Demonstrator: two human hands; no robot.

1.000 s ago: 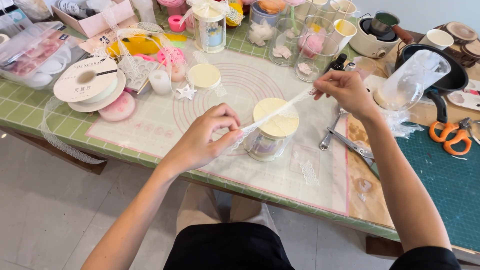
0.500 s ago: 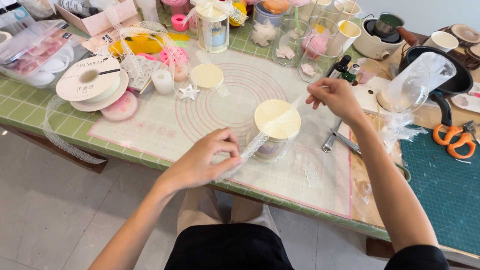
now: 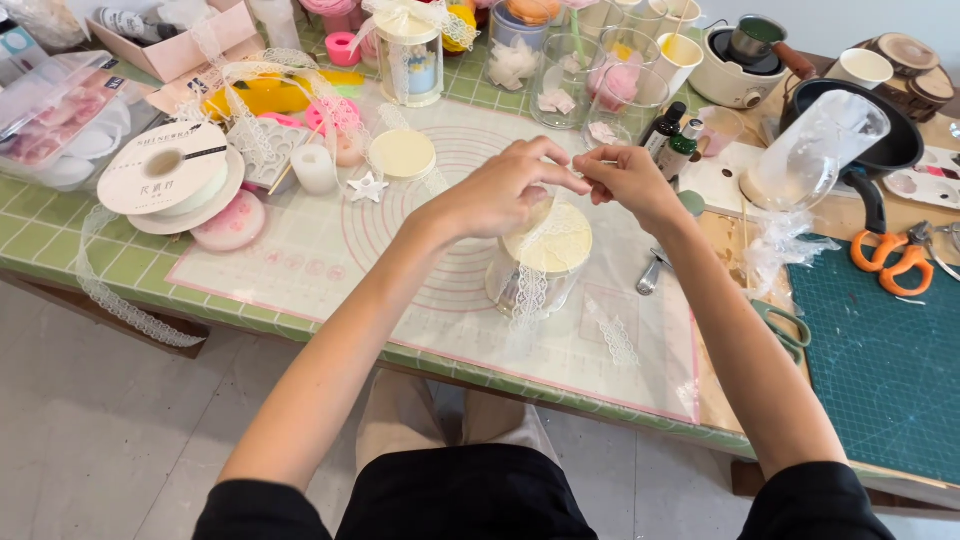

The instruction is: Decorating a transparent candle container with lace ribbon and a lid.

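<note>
Overhead, a person's two hands meet above a clear jar with a pale yellow lid, standing upright on a white mat with pink circles near the middle of the crowded surface. The left hand and the right hand are nearly touching, their fingers pinched on a strip of white lace that crosses the lid and hangs down the jar's front wall to the mat. More lace lies loose on the mat just right of the jar.

To the left sit a flat spool of white ribbon, a round pink disc, a short white candle, a small white star and a loose yellow lid. Behind the hands stand a second jar tied with lace, several glasses holding pale petals, and two small dark bottles.

On the right, orange scissors rest at the edge of a green cutting mat, close to a black pan and a clear plastic cup lying on its side. A plastic box of pink and white pieces sits at the far left. A further length of lace trails off the surface's near edge.
</note>
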